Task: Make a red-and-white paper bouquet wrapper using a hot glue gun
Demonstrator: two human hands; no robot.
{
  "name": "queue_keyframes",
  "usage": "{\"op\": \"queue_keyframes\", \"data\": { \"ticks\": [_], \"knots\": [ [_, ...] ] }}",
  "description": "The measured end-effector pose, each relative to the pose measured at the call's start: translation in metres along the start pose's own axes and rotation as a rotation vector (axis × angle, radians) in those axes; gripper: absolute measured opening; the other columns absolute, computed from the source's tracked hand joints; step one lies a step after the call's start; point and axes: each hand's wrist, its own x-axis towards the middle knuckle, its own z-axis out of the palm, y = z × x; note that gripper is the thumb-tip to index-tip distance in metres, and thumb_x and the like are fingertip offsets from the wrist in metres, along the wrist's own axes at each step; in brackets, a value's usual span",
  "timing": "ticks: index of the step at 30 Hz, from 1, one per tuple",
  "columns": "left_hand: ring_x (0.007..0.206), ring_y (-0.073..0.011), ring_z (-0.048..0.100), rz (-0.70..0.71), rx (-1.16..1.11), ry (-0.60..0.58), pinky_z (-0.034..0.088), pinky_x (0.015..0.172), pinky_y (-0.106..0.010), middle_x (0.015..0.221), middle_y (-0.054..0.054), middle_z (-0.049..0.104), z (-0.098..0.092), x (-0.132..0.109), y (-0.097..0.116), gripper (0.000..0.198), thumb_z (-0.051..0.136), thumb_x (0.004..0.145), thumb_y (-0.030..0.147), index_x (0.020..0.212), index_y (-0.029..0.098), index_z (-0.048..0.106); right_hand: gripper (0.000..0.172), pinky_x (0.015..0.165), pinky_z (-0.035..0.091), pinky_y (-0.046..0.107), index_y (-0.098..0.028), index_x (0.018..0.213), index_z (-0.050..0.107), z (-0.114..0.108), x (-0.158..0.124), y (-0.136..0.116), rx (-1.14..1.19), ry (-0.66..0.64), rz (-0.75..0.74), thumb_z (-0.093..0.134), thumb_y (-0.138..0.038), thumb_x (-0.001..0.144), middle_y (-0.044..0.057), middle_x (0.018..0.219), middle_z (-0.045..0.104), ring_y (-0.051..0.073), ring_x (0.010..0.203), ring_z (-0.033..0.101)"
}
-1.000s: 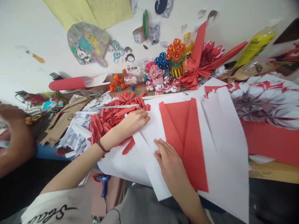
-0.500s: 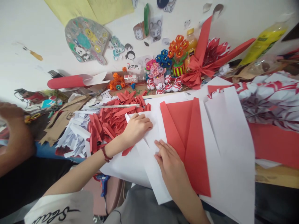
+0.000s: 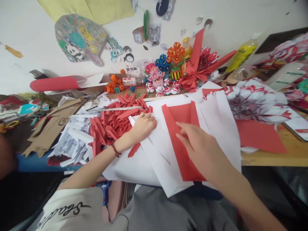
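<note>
My left hand point(image 3: 143, 126) lies with curled fingers on the upper part of a folded white paper point(image 3: 160, 168), pressing it against the sheets beneath. Over a red folded paper point(image 3: 176, 144), to the right of the white one, hovers my right hand point(image 3: 201, 146). Its thumb and forefinger are apart with nothing between them. The red paper has slanted folded flaps, and my right hand and forearm hide part of it. Large white sheets point(image 3: 218, 118) lie under and beside both papers.
Piles of folded red strips point(image 3: 113, 120) and white strips point(image 3: 72, 138) lie left, near torn cardboard point(image 3: 51, 128). Small craft flowers point(image 3: 175, 56) and bottles line the wall. A large red-and-white paper piece point(image 3: 255, 102) sits right. A blue glue gun point(image 3: 105, 192) is below the table edge.
My right hand has lifted off the white paper and moved right and up over the red paper. My left hand stays on the white paper. The view has shifted toward the right.
</note>
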Motion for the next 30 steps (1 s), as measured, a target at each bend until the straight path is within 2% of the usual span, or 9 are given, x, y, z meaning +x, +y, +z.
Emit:
{"op": "queue_keyframes", "data": {
  "ticks": [2, 4, 7, 9, 14, 16, 25, 30],
  "knots": [
    [0.085, -0.0260, 0.058, 0.021, 0.047, -0.005, 0.030, 0.070, -0.039, 0.083, -0.010, 0.072, 0.001, 0.000, 0.001, 0.021, 0.054, 0.096, 0.013, 0.081, 0.014, 0.067, 0.008, 0.082, 0.060, 0.042, -0.020, 0.094, 0.061, 0.020, 0.040, 0.004, 0.209, -0.049, 0.130, 0.055, -0.024, 0.097, 0.010, 0.098, 0.076, 0.026, 0.090, 0.075],
    [0.089, -0.0275, 0.059, 0.037, 0.078, -0.018, 0.030, 0.071, -0.039, 0.086, -0.012, 0.072, 0.002, 0.000, 0.002, 0.021, 0.052, 0.097, 0.012, 0.084, 0.012, 0.068, 0.015, 0.070, 0.060, 0.033, -0.021, 0.082, 0.052, 0.053, 0.077, 0.011, 0.525, -0.020, 0.381, 0.054, -0.024, 0.097, 0.005, 0.084, 0.076, 0.018, 0.068, 0.073],
    [0.092, -0.0285, 0.060, 0.047, 0.089, -0.030, 0.031, 0.072, -0.040, 0.089, -0.013, 0.073, 0.002, -0.001, 0.002, 0.021, 0.050, 0.098, 0.012, 0.089, 0.010, 0.069, 0.026, 0.063, 0.057, 0.030, -0.023, 0.073, 0.044, 0.101, 0.108, 0.026, 0.537, 0.032, 0.505, 0.045, -0.020, 0.099, 0.002, 0.067, 0.070, 0.015, 0.053, 0.067],
    [0.092, -0.0292, 0.060, 0.050, 0.094, -0.032, 0.031, 0.072, -0.040, 0.089, -0.014, 0.072, 0.003, -0.001, 0.002, 0.022, 0.049, 0.098, 0.011, 0.090, 0.009, 0.069, 0.027, 0.064, 0.056, 0.030, -0.024, 0.071, 0.044, 0.119, 0.112, 0.034, 0.517, 0.072, 0.523, 0.046, -0.021, 0.098, 0.001, 0.063, 0.068, 0.016, 0.053, 0.067],
    [0.091, -0.0300, 0.060, 0.075, 0.107, -0.046, 0.032, 0.073, -0.041, 0.089, -0.016, 0.070, 0.006, 0.001, 0.001, 0.019, 0.050, 0.094, 0.007, 0.094, 0.007, 0.068, 0.025, 0.080, 0.051, 0.034, -0.026, 0.070, 0.043, 0.125, 0.101, 0.040, 0.393, 0.188, 0.485, 0.056, -0.020, 0.090, 0.001, 0.068, 0.067, 0.022, 0.075, 0.069],
    [0.090, -0.0293, 0.060, 0.100, 0.109, -0.057, 0.032, 0.074, -0.041, 0.090, -0.016, 0.070, 0.007, 0.002, -0.001, 0.018, 0.050, 0.092, 0.006, 0.096, 0.008, 0.068, 0.025, 0.081, 0.049, 0.036, -0.026, 0.069, 0.041, 0.125, 0.099, 0.039, 0.344, 0.218, 0.471, 0.057, -0.019, 0.088, 0.002, 0.069, 0.066, 0.024, 0.079, 0.067],
    [0.093, -0.0306, 0.058, 0.208, 0.088, -0.119, 0.033, 0.075, -0.043, 0.093, -0.015, 0.070, 0.001, 0.007, -0.008, 0.016, 0.055, 0.084, 0.006, 0.094, 0.010, 0.067, 0.020, 0.076, 0.046, 0.036, -0.027, 0.073, 0.043, 0.131, 0.099, 0.041, 0.298, 0.245, 0.437, 0.056, -0.017, 0.085, 0.002, 0.068, 0.062, 0.026, 0.075, 0.063],
    [0.092, -0.0282, 0.058, 0.262, 0.019, -0.124, 0.033, 0.075, -0.043, 0.092, -0.012, 0.070, -0.006, 0.002, -0.014, 0.014, 0.052, 0.092, 0.012, 0.093, 0.014, 0.066, 0.024, 0.076, 0.048, 0.037, -0.027, 0.071, 0.041, 0.132, 0.098, 0.041, 0.375, 0.250, 0.426, 0.056, -0.016, 0.085, 0.002, 0.066, 0.064, 0.025, 0.074, 0.067]
  ]
}}
